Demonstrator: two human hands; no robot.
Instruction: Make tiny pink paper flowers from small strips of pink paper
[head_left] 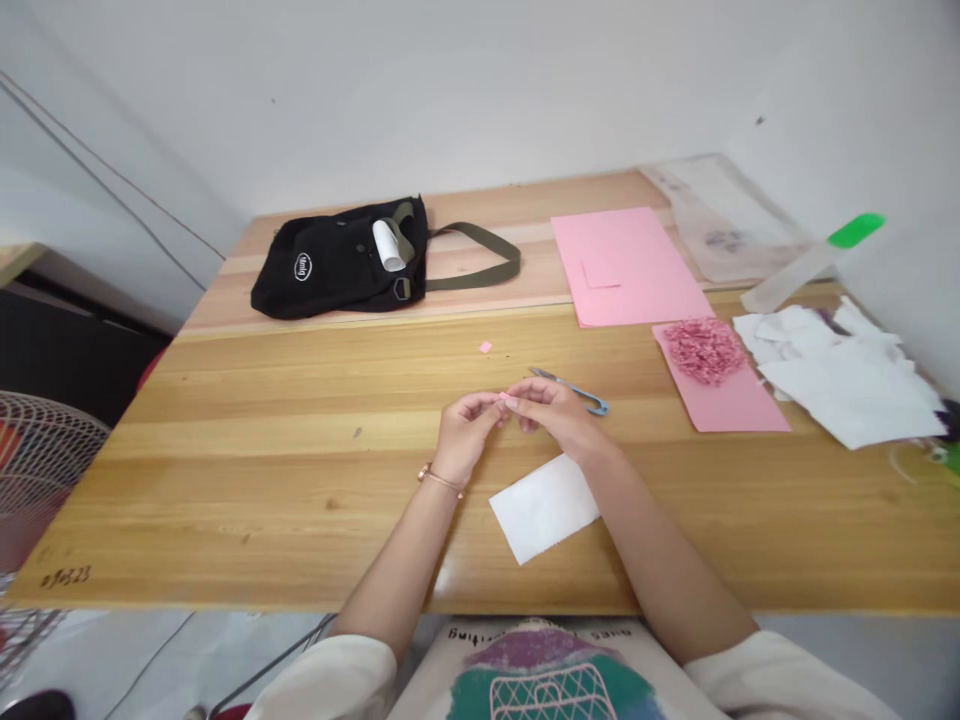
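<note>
My left hand [469,425] and my right hand [553,408] meet above the middle of the wooden table [300,440]. Both are closed, fingertips pinched on a tiny pink piece of paper [507,399], mostly hidden by the fingers. Just beyond my right hand lie blue-handled scissors [589,398], partly covered by it. Under my right forearm is a white sheet of paper [544,510]. A small pink paper square [485,347] rests on the wood past my fingers.
At the back left lies a black bag [337,260] with an olive strap. Pink sheets [637,262], a heap of pink shreds [705,350] on pink paper, crumpled white paper [840,375] and a green-capped clear tube [814,262] occupy the right side. A fan [45,460] stands left.
</note>
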